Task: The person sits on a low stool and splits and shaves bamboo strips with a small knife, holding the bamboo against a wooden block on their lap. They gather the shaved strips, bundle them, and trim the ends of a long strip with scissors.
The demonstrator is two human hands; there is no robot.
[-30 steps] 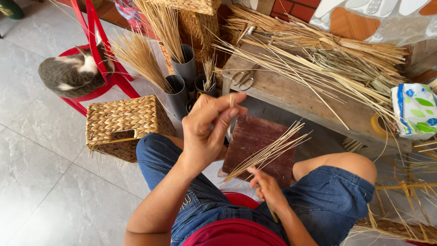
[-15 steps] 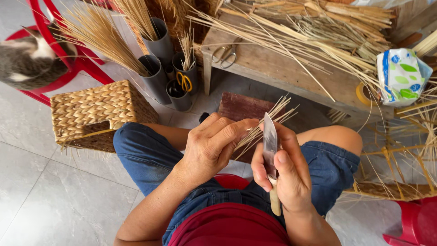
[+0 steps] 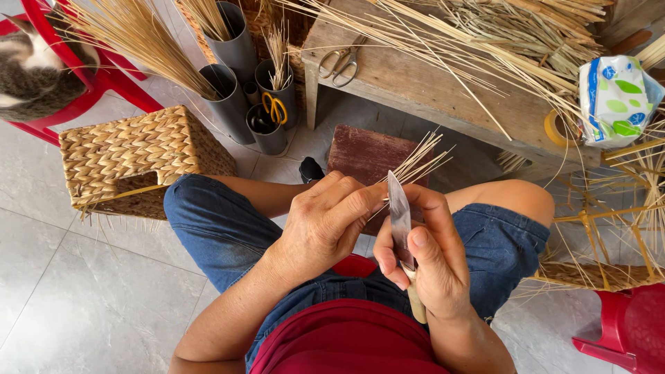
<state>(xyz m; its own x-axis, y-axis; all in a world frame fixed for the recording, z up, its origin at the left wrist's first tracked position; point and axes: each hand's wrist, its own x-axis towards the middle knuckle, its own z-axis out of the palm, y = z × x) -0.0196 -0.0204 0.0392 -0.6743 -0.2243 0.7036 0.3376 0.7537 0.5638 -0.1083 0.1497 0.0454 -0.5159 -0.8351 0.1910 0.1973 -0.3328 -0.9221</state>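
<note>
The right hand (image 3: pixel 426 260) grips a knife (image 3: pixel 400 215), blade upright; the left hand (image 3: pixel 325 221) pinches a bundle of thin straws (image 3: pixel 419 163) against it over the lap. Trimming appears under way. Farther off, many uncut straws (image 3: pixel 485 41) cover the wooden bench (image 3: pixel 415 86).

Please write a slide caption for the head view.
Right hand holds a knife against thin straw strips gripped by left hand.

Hidden and cut-off parts over the lap

The left hand (image 3: pixel 325 221) covers the near ends of the thin reed strips (image 3: pixel 419 161), so its grip on them cannot be seen. The knife (image 3: pixel 400 211) handle is mostly buried in the right hand (image 3: pixel 429 266). The cat (image 3: pixel 31 73) and red plastic stool (image 3: pixel 627 329) are cropped by the edges. What fills the grey tubes (image 3: pixel 232 76) lower down is perhaps more reed; too dark to tell.
</note>
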